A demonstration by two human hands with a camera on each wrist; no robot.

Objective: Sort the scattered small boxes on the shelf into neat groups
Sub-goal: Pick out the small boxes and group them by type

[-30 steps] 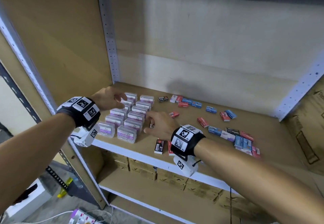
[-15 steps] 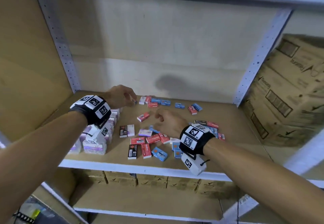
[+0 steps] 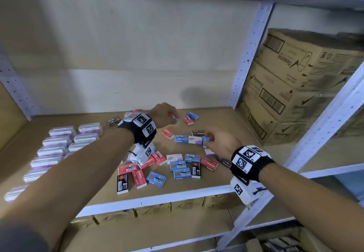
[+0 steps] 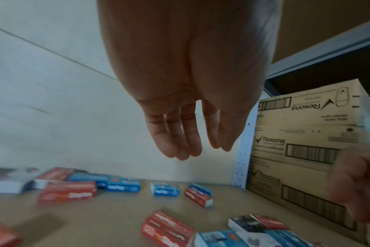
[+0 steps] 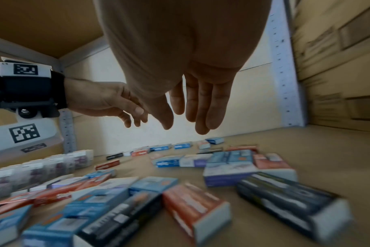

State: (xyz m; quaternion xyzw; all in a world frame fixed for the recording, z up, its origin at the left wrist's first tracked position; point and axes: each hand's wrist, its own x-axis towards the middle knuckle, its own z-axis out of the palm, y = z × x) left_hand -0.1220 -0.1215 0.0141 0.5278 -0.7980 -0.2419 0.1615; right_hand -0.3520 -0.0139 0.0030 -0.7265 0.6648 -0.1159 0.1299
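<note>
Far left on my feed: white-and-purple small boxes (image 3: 57,149) in neat rows on the brown board shelf (image 3: 197,187). Mid-shelf, scattered red, blue and black small cartons (image 3: 178,166), red ones reading "Staples". Left hand (image 3: 164,114) hovers over the back row, fingers straight and relaxed, holding nothing. Right hand (image 3: 218,140) hovers near the blue cartons, fingers loose; the head view is blurred, probably nothing held. Bare board toward the front edge. Right bay: stacked brown "Rexona" cardboard cases (image 3: 295,86).

Head view above, wrist views low, perhaps blurred
</note>
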